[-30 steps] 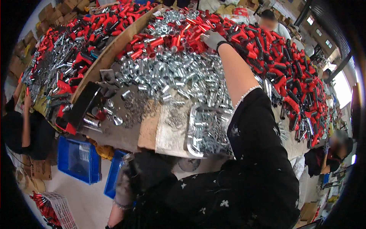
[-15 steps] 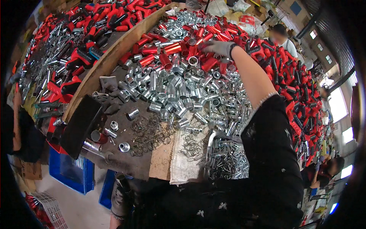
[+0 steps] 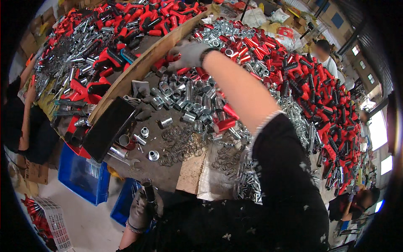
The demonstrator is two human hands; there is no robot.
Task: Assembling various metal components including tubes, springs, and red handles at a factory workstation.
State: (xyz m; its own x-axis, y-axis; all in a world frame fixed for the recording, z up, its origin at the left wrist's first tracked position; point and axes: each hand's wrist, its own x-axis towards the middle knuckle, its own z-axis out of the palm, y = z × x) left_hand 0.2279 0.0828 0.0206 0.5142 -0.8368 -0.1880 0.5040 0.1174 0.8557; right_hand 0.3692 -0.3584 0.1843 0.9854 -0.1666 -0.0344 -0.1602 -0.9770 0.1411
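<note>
My left hand, in a grey glove, is low at the table's front edge, its fingers wrapped round a dark, shiny metal tube held upright. My right hand, gloved too, stretches far over the heap beside the wooden board. Its fingers look spread, somewhat blurred, with nothing visible in them. Red metal tubes lie around and beyond it. Silver threaded sleeves are heaped nearer to me. Two red tubes, one of them a short red tube, rest at the near side of those sleeves.
A curved wooden board divides the table. Wire springs, a wrench and a black tray lie near the front. Blue bins stand below. Red-black tool bodies are piled right; another person's arm is at far left.
My right hand has swept left across the heap toward the board. Red tubes have come down to the near side of the sleeves. My left hand with its tube has risen into fuller view.
</note>
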